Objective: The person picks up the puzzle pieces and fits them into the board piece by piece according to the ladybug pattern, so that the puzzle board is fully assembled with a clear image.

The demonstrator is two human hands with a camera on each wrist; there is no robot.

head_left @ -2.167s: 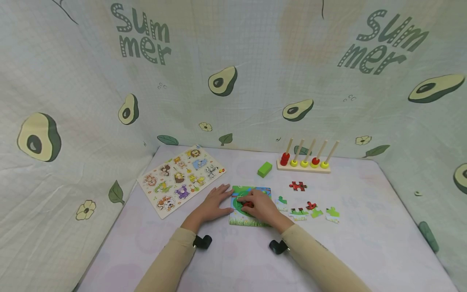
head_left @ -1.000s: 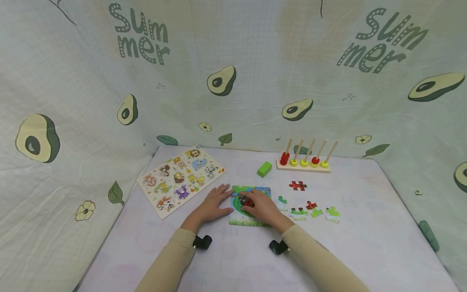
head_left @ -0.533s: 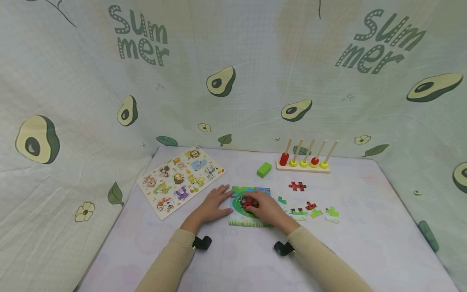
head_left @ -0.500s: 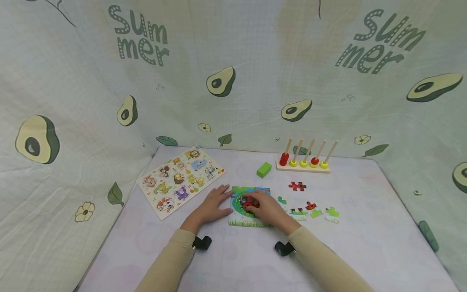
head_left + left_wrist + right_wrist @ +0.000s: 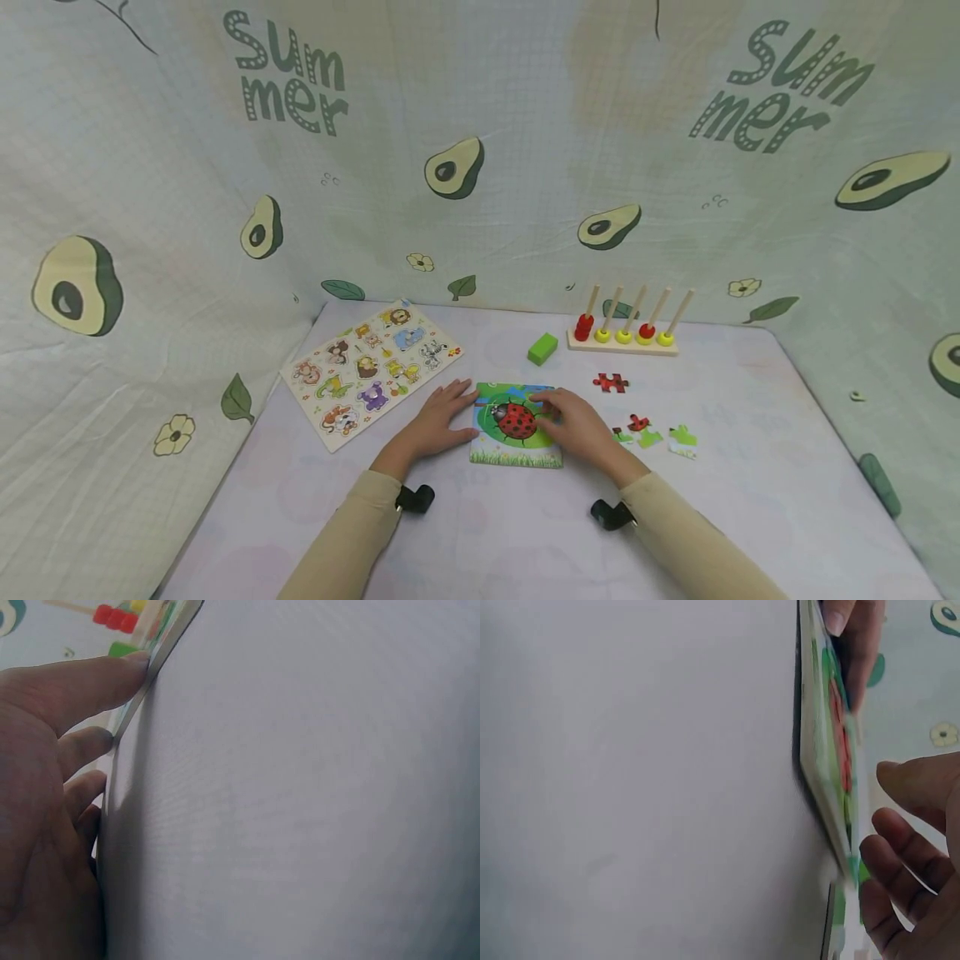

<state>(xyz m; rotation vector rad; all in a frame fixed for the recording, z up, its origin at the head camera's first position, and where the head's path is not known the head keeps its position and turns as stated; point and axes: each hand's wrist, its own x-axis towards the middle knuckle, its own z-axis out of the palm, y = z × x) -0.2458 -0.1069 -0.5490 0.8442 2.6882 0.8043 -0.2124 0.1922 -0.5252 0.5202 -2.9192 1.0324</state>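
A ladybug jigsaw board (image 5: 516,423) lies flat on the table in the head view, its red spotted body in full sight. My left hand (image 5: 438,421) lies with fingers spread at its left side; in the left wrist view the thumb (image 5: 124,679) touches the board's edge. My right hand (image 5: 577,425) hovers over the board's right edge, fingers loosely bent. In the right wrist view nothing lies between its fingers (image 5: 900,862). Loose jigsaw pieces lie right of that hand: a red one (image 5: 611,382), a small red one (image 5: 638,422) and green ones (image 5: 683,439), some partly covered by the hand.
A peg puzzle with animal pictures (image 5: 367,367) lies at the back left. A green block (image 5: 543,349) is behind the ladybug board. Farther right stands a wooden peg counter (image 5: 622,347) with red and yellow beads. A printed cloth (image 5: 525,233) hangs behind the table.
My right hand has let go of the ladybug area and drawn back to the right, uncovering the ladybug and covering some loose pieces. My left hand has stayed in place.
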